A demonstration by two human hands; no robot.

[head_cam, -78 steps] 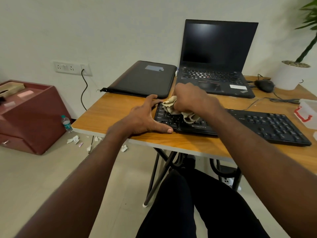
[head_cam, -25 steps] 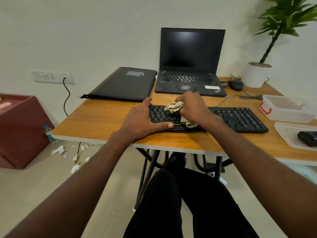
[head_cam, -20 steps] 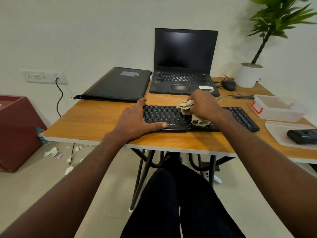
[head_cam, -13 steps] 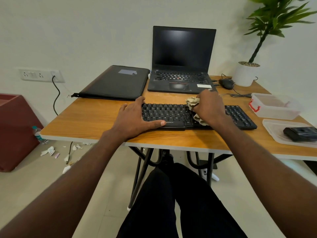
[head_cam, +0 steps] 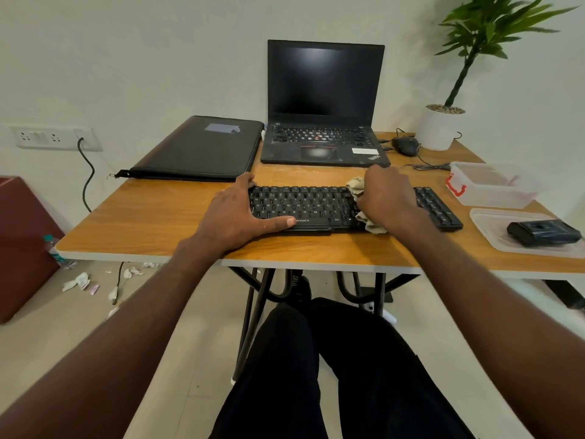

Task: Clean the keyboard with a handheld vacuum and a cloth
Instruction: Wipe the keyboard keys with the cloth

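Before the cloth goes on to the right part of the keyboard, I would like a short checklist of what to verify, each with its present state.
1. Left hand steadies the keyboard at its left end, thumb along the front edge: ok.
2. Right hand has a firm grip on the cloth, bunched under the fingers: ok.
3. Cloth lies on the keys: ok.
4. Number pad to the right is free of objects: ok.
5. Clear plastic box stands apart from the keyboard's right end: ok.
6. Keys already wiped are clean: cannot tell, too small to see.
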